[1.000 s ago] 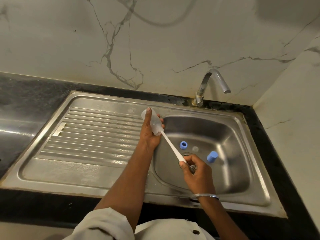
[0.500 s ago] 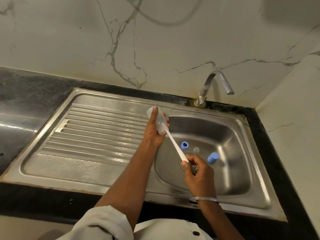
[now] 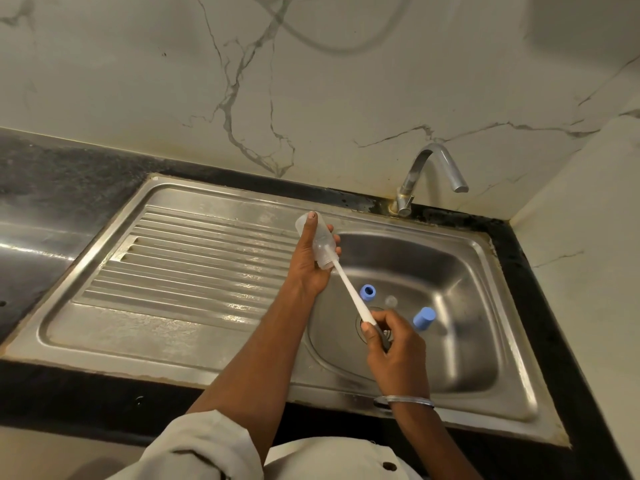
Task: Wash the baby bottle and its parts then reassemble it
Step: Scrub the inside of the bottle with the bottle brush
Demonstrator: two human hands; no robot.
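Note:
My left hand (image 3: pixel 310 263) grips the clear baby bottle (image 3: pixel 321 242), tilted with its mouth pointing down toward the basin. A white bottle brush (image 3: pixel 351 292) runs from the bottle's mouth to my right hand (image 3: pixel 393 348), which grips its handle above the drain. The brush head is hidden inside the bottle. On the basin floor lie a blue ring collar (image 3: pixel 367 292), a clear teat (image 3: pixel 391 301) and a blue cap (image 3: pixel 424 319).
The steel sink (image 3: pixel 464 344) has a ribbed drainboard (image 3: pixel 194 258) on the left. A chrome tap (image 3: pixel 429 178) stands at the back, with no water running. Black countertop (image 3: pixel 52 188) surrounds the sink; a marble wall rises behind and to the right.
Both hands keep the same grips. The bottle and brush have shifted only slightly, and the camera view has drifted a little.

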